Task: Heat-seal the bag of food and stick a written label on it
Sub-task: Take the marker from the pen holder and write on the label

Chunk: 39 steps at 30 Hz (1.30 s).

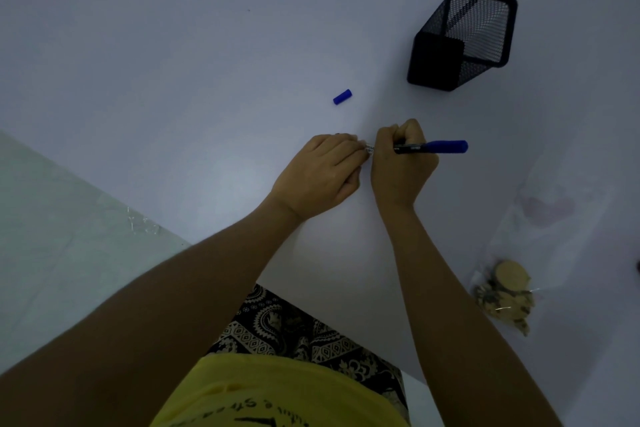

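Right hand: the right hand (401,163) was curled into a closed fist around a blue-and-black marker pen (431,147), whose blue rear end stuck out to the right of the knuckles; the writing tip was hidden between the two hands.
Left hand: the left hand (322,170) lay palm down on the white table (173,62), fingers bent and pressed down just beside the right fist; whether it pinched anything could not be told.
Label: a small white label with faint print (369,149) showed only as a sliver in the gap between the two hands, on the table surface.
Pen cap: a loose blue plastic cap (342,97) lay on its side on the table, beyond the hands and apart from them.
Pen holder: a black wire-mesh square pen holder (462,36) stood farther back to the right.
Bag of food: a clear plastic bag holding pale round slices and brownish bits (505,291) lay flat on the table to the right, well apart from both hands, its upper part transparent and hard to trace.
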### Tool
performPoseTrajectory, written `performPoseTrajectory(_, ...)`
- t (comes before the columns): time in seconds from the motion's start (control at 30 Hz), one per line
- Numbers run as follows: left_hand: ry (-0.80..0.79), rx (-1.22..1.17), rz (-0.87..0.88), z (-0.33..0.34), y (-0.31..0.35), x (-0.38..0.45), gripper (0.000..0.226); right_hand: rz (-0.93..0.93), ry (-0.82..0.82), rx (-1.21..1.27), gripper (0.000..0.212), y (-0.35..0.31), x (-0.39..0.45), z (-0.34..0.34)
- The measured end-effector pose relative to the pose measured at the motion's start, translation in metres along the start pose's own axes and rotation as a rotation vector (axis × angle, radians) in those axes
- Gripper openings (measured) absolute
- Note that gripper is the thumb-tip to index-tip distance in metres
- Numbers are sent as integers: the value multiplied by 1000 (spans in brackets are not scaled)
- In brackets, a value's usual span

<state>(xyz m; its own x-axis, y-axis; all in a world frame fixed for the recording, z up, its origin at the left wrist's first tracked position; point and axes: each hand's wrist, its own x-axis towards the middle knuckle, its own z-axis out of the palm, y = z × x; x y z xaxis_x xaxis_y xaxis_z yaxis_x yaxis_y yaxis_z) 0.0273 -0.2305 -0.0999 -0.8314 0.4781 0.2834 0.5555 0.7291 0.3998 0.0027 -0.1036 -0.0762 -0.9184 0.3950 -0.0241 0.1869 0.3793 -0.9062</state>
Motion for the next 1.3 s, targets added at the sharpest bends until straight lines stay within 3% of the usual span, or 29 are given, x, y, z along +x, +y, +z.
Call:
performPoseTrajectory(0.7, 38, 1, 25, -1, 1, 0, 25, -31, -17, -34, 43, 10, 0, 3)
performPoseTrajectory(0.93, 36, -9, 35, 0, 1, 0, 25, -89, -27, -48, 32, 9, 0, 2)
performPoseTrajectory(1.17, -3, -42, 29, 2, -1, -1, 19, -341, -9, -354, 46, 16, -1, 7)
performPoseTrajectory(1.3, -69, -59, -2, -3, 1, 0, 21, -292, -31, -429, 43, 11, -2, 5)
